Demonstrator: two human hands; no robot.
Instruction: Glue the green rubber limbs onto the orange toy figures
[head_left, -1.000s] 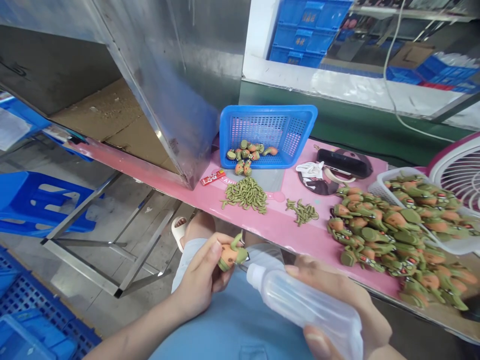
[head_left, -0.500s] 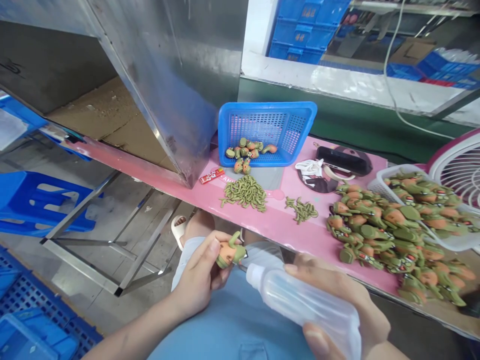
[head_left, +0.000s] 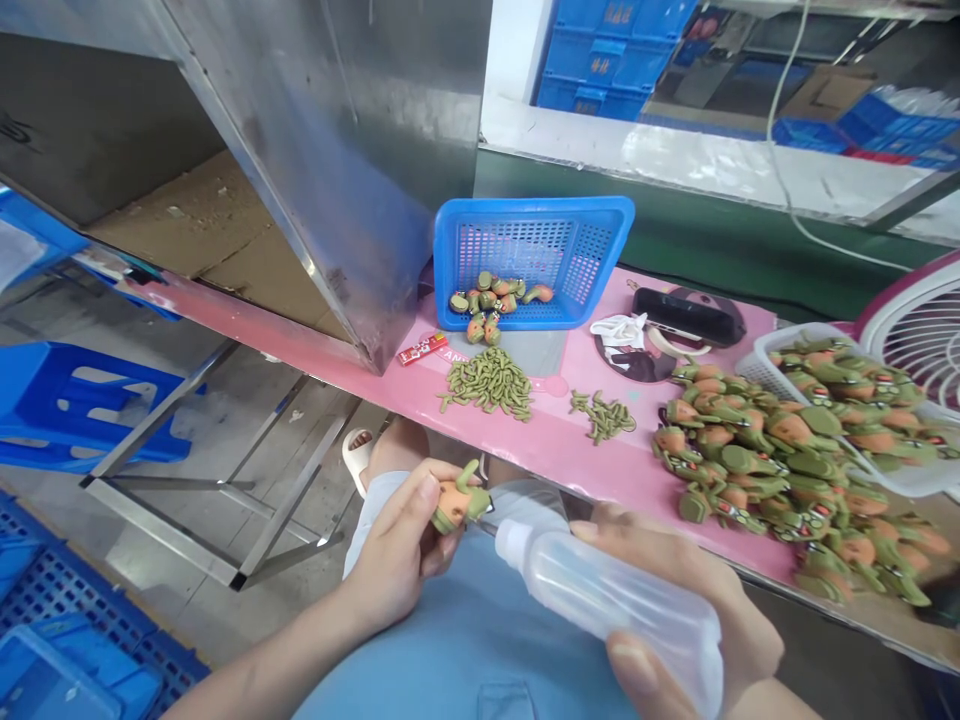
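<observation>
My left hand (head_left: 397,555) is closed round a small orange and green toy figure (head_left: 457,503), held over my lap. My right hand (head_left: 697,620) grips a translucent squeeze bottle (head_left: 607,600), whose thin nozzle tip touches the figure. Both hands are below the front edge of the pink table (head_left: 555,445). On the table lie two heaps of small green parts (head_left: 489,384) and a big pile of the same figures (head_left: 757,460).
A blue mesh basket (head_left: 534,232) with a few figures stands at the table's back. A white basket (head_left: 892,475) of figures and a fan (head_left: 926,335) are at the right. A metal cabinet (head_left: 315,180) fills the left. A dark phone (head_left: 686,315) lies behind the pile.
The view has shifted slightly; the toy figure in my left hand has turned a little. The bottle nozzle stays against it.
</observation>
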